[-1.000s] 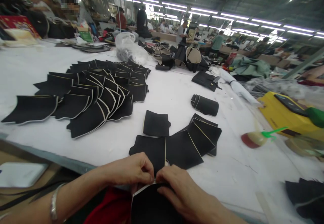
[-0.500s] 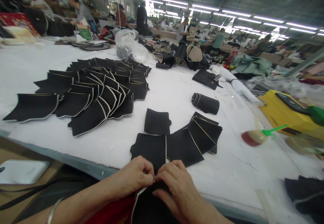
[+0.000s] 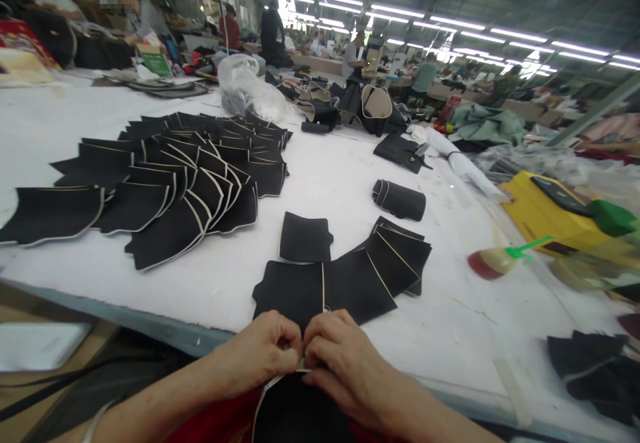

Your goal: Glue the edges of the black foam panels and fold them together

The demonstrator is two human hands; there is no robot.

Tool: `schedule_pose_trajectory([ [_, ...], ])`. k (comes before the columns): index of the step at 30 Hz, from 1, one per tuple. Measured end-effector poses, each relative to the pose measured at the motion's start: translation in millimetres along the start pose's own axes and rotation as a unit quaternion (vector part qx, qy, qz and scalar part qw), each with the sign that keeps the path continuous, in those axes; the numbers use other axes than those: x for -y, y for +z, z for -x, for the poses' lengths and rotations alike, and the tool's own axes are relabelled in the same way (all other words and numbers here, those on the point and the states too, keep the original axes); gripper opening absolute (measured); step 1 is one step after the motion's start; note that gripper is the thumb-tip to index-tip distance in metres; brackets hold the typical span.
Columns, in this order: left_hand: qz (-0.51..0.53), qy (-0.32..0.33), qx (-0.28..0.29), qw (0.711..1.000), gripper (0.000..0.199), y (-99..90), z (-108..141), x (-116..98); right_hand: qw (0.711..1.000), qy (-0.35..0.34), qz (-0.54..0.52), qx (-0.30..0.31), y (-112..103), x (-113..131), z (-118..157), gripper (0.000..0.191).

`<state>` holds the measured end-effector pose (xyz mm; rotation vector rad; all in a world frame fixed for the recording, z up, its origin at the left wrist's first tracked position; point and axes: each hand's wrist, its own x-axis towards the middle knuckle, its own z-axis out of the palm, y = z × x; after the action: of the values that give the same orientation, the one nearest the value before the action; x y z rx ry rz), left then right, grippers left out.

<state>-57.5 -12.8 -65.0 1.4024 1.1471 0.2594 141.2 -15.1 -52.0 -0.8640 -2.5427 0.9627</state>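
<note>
My left hand (image 3: 273, 346) pinches the pale-edged rim of a black leather-like piece (image 3: 295, 409) at the table's front edge. Close beside it, my right hand (image 3: 340, 356) has its fingers curled over the same edge, thumb underneath. The fingertips of both hands almost meet, and what lies between them is hidden. Just beyond my hands a fan of black panels (image 3: 355, 283) with pale edges lies flat. A single black panel (image 3: 305, 237) rests behind that fan.
Overlapping black panels with white edges (image 3: 165, 223) spread over the left of the white table (image 3: 320, 169). A rolled black piece (image 3: 400, 199), a bottle with a green spout (image 3: 487, 263) and a yellow machine (image 3: 540, 213) stand right. Several people work farther back.
The view has swung slightly, so the table's things sit a little farther left. My hands stay at the same edge, and more of the black piece's top rim shows below them.
</note>
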Motion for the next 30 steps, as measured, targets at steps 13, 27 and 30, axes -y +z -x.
schedule_pose_trajectory([
  [13,-0.067,0.035,-0.084,0.994,0.035,-12.8,15,-2,0.996,0.024,-0.062,-0.052,-16,22,8,0.026],
  [27,-0.197,0.063,-0.09,0.974,0.023,1.3,34,9,0.998,0.045,-0.038,0.009,-3,4,-3,0.018],
  [30,-0.208,0.051,-0.098,0.972,0.024,8.5,31,17,0.998,0.04,-0.045,0.026,1,0,-3,0.012],
])
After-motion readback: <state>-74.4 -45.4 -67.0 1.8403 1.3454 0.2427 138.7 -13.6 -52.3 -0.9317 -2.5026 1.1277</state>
